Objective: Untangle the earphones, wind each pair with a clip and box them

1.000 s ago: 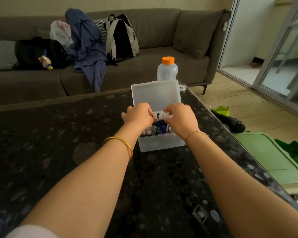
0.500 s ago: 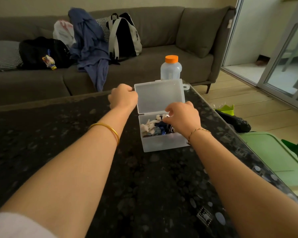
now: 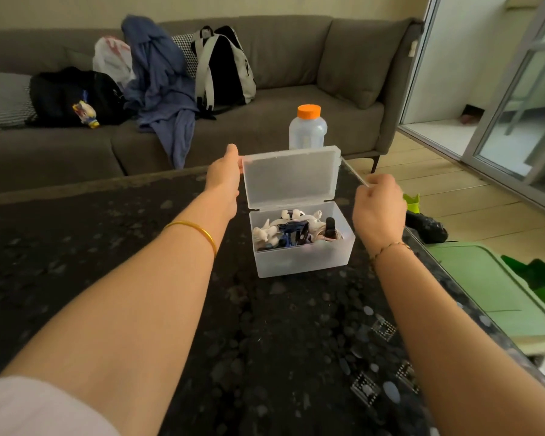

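Note:
A translucent plastic box (image 3: 302, 262) stands on the dark speckled table (image 3: 139, 278), its lid (image 3: 291, 177) standing upright and open. Inside lie several wound earphones (image 3: 291, 231), white, blue and black, with dark clips on them. My left hand (image 3: 224, 176) holds the lid's upper left edge, thumb at the front. My right hand (image 3: 378, 204) hovers just right of the box with its fingers curled, and I see nothing in it.
A bottle with an orange cap (image 3: 307, 127) stands behind the box. The table's right edge runs close past my right hand; a green bin lid (image 3: 485, 287) and a black shoe (image 3: 427, 226) lie on the floor beyond. A sofa (image 3: 296, 99) with bags stands behind.
Both hands were over the box with a white earphone bundle; the bundle now lies inside. My left hand went to the lid's edge and my right hand drew out to the right.

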{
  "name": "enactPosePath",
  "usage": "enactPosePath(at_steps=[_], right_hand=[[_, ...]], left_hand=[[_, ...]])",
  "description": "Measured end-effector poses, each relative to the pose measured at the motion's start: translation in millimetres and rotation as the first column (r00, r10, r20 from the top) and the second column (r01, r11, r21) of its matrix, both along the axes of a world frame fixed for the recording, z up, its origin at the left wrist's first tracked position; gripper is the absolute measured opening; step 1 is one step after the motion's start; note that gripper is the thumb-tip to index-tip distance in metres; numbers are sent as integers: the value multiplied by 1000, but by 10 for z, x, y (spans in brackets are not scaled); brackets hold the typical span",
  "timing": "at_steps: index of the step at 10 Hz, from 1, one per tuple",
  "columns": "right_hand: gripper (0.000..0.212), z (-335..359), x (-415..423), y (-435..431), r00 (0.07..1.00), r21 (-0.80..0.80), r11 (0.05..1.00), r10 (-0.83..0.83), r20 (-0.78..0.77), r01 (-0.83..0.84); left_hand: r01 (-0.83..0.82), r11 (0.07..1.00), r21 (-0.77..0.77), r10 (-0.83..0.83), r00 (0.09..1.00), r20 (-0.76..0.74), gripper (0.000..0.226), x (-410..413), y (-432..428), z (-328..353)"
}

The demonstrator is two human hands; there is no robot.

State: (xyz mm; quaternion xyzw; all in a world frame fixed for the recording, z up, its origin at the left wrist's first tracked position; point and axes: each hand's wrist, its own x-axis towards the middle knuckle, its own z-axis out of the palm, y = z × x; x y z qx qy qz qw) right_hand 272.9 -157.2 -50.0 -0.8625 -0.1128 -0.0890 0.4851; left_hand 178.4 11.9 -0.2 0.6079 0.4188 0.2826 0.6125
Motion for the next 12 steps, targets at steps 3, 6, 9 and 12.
enactPosePath(at_steps=[3,6,9,12], right_hand=[[37,-75,-294,-78,981,204,977,94,-171,-58],[32,-233,-443,-83,954,136,989,91,-286,-53],[18,-354,-330,-18,937,258,965,42,-346,52],[42,-386,-373,2,932,271,959,21,-362,84]], left_hand=[[26,994,102,-13,992,-127,13,-312,-448,-374],[-21,990,-140,-10,976,-218,54,-470,-652,-580],[-56,985,-164,29,986,-164,32,-435,-697,-574],[-61,976,-210,36,992,-122,39,-520,-716,-636]])
